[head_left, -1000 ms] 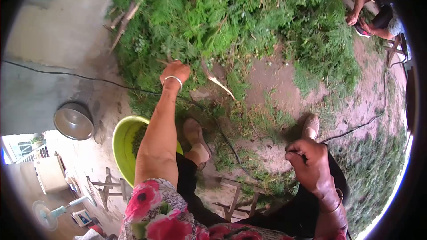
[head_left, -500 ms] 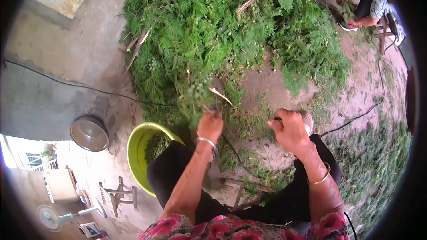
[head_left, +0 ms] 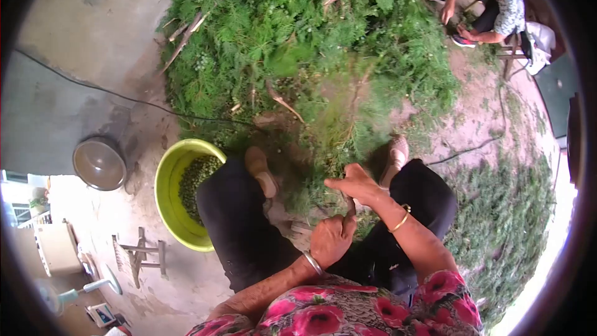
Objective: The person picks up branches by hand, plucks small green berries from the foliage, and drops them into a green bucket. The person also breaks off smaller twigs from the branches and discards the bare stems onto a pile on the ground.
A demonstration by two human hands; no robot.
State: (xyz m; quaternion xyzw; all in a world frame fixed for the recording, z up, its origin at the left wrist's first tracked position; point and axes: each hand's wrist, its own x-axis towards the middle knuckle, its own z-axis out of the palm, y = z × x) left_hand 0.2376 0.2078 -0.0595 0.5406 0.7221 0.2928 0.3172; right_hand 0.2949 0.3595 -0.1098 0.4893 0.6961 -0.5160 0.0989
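Note:
A leafy evergreen branch [head_left: 354, 130], its foliage smeared by motion, stretches away from me over the ground between my feet. Its bare stem runs back between my hands. My left hand [head_left: 331, 238], with a silver bangle at the wrist, is closed around the stem's near end, close to my lap. Just beyond it, my right hand [head_left: 362, 185], wearing a gold bangle, is closed at the stem, one digit sticking out leftward; what lies inside its fingers is partly hidden. Left of my knee stands a yellow-green tub [head_left: 163, 196] with small green berries [head_left: 191, 183] inside.
A big heap of evergreen branches [head_left: 267, 31] fills the ground ahead. Stripped greenery [head_left: 504, 236] is spread at right. A metal basin [head_left: 99, 163], a wooden stool [head_left: 140, 255] and a fan [head_left: 87, 287] stand left. A cable [head_left: 124, 96] crosses the floor. Another person [head_left: 491, 6] sits upper right.
My left hand has drawn back toward my lap and rightward, and the branch has swung right. My right hand has moved left onto the stem, bringing both hands close together.

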